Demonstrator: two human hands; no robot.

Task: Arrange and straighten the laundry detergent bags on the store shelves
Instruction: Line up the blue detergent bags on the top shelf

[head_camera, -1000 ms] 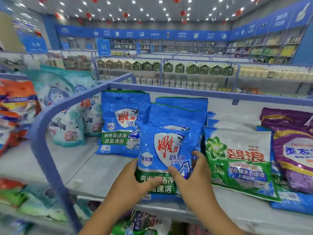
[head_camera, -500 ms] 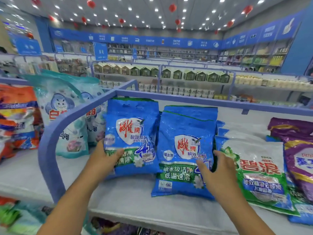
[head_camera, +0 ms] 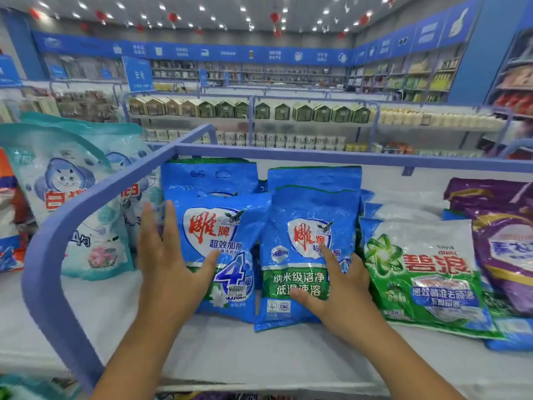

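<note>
Two stacks of blue detergent bags lie side by side on the white shelf (head_camera: 230, 353). My left hand (head_camera: 170, 264) lies flat with straight fingers against the left edge of the left blue bag (head_camera: 222, 226), thumb across its front. My right hand (head_camera: 337, 290) rests with spread fingers on the front of the right blue bag (head_camera: 305, 215), near its lower right part. More blue bags show behind both front ones. A green-and-white bag (head_camera: 427, 272) lies just right of my right hand.
A blue metal rail (head_camera: 54, 243) curves around the shelf's left end and runs along its back. Pale teal cat-print bags (head_camera: 66, 192) stand beyond the rail on the left. A purple bag (head_camera: 504, 241) lies at the far right. Further aisles stand behind.
Both hands slid up the bags. The left hand let go of the left bag's lower corner and now lies flat along its side. The right hand moved onto the right bag's front.
</note>
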